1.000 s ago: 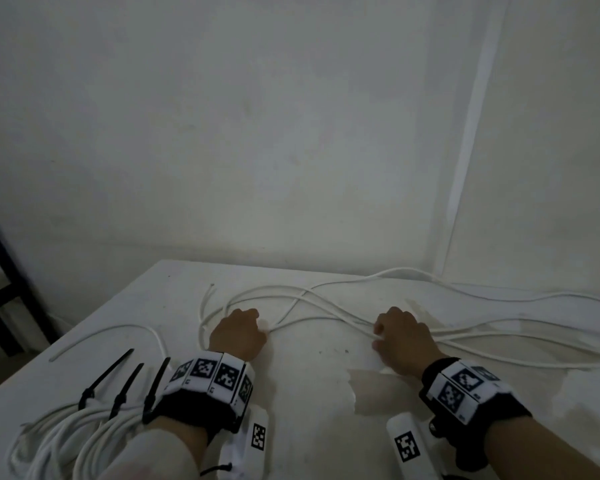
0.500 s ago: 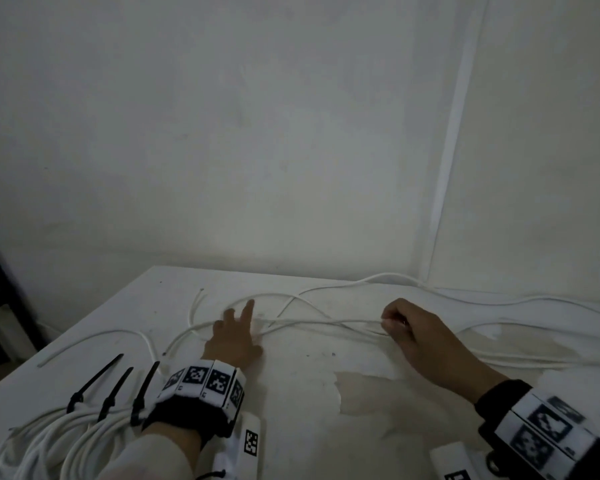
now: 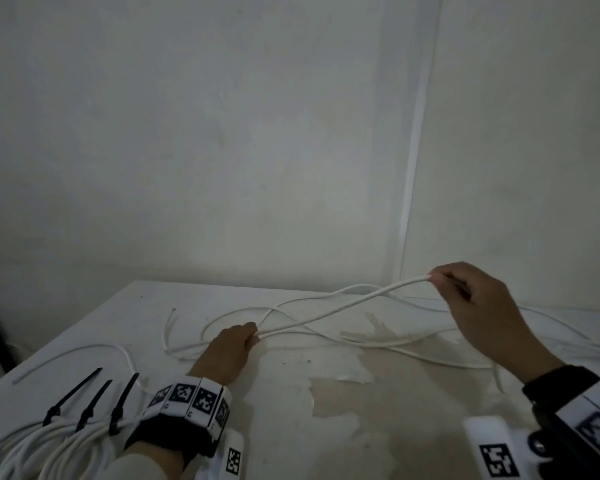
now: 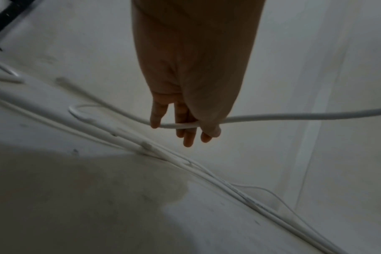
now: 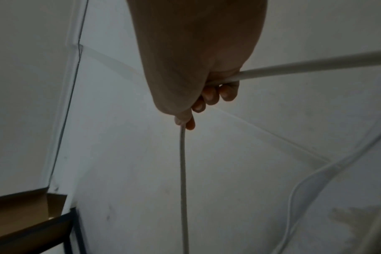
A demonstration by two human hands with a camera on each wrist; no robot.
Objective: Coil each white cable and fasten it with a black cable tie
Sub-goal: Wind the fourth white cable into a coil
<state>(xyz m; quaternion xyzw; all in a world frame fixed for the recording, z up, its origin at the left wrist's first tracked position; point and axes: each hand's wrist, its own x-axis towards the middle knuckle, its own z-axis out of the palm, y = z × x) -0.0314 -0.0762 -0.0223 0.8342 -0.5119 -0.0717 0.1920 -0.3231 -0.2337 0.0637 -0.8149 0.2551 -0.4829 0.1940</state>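
Observation:
A long white cable [image 3: 329,313] runs taut between my two hands above the white table [image 3: 291,427]. My left hand [image 3: 253,336] stays low on the table and pinches one part of it; the left wrist view shows the cable [image 4: 283,116] passing under the thumb across the fingers [image 4: 188,135]. My right hand [image 3: 435,277] is raised at the right and grips the cable [image 5: 183,180] between thumb and fingers. More loose white cables [image 3: 413,344] sprawl across the table behind and to the right.
Coiled white cables [image 3: 45,441] fastened with three black cable ties [image 3: 87,400] lie at the table's near left corner. A wall corner rises just behind the table. A black frame [image 5: 72,228] stands beyond the left edge. The tabletop paint is peeled in the middle.
My right hand has lifted up and to the right, drawing the cable taut off the table. My left hand has curled from flat fingers into a pinch on the cable.

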